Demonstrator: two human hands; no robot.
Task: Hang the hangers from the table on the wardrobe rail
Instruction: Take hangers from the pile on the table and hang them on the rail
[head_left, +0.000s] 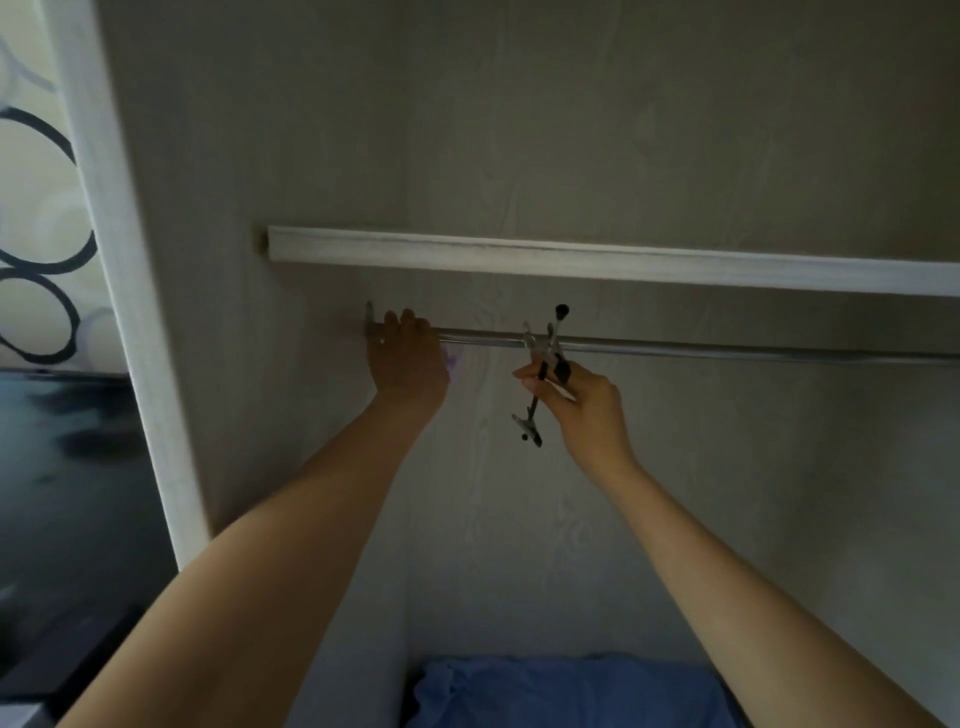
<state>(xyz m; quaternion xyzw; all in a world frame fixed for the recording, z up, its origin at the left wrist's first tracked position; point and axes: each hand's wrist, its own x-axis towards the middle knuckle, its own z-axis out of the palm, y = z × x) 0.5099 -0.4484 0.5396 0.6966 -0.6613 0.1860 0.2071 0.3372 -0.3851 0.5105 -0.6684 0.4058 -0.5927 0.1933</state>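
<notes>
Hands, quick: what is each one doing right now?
Left hand: fingers closed over the wardrobe rail near its left end.
Right hand: fingers closed on hangers at the rail.

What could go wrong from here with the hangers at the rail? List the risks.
1. The right hand pinches the hangers low, with hooks just at the rail; a hook may miss and a hanger may drop onto the blue cloth below.
2. Several hangers are bunched together; they could tangle or hang crooked.
3. The left hand grips the rail near its wall bracket; sliding hangers that way could pinch its fingers.
</notes>
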